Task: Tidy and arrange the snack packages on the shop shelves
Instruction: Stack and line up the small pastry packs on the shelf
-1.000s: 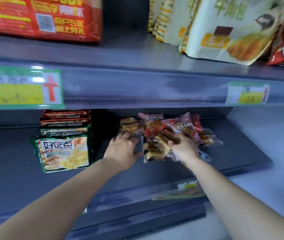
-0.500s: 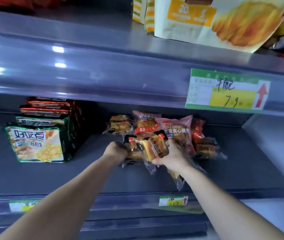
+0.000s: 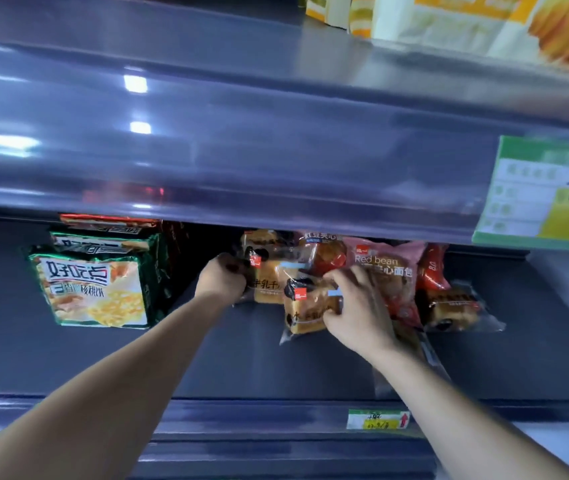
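Observation:
On the grey lower shelf [image 3: 248, 358], my left hand [image 3: 222, 280] grips the left edge of a clear-wrapped bread package [image 3: 269, 282] standing at the back. To its right and nearer me, my right hand [image 3: 359, 313] holds a second clear bread package [image 3: 305, 310], fingers over its right end. A pink red bean bread pack [image 3: 385, 268] stands behind my right hand. At the far right lies a dark-topped bread pack [image 3: 454, 311]. A further clear pack lies partly hidden under my right wrist.
A stack of green cookie packages [image 3: 97, 289] stands at the left of the same shelf, with red packs behind. The upper shelf rail [image 3: 241, 161] hangs low overhead with a green price tag [image 3: 546, 192]. Large yellow bags [image 3: 484, 26] sit above. A small price tag [image 3: 378, 420] marks the front rail.
The view has moved closer and dipped under the upper shelf. My left hand has shifted back with one bread pack while my right hand has brought the other pack forward and lower.

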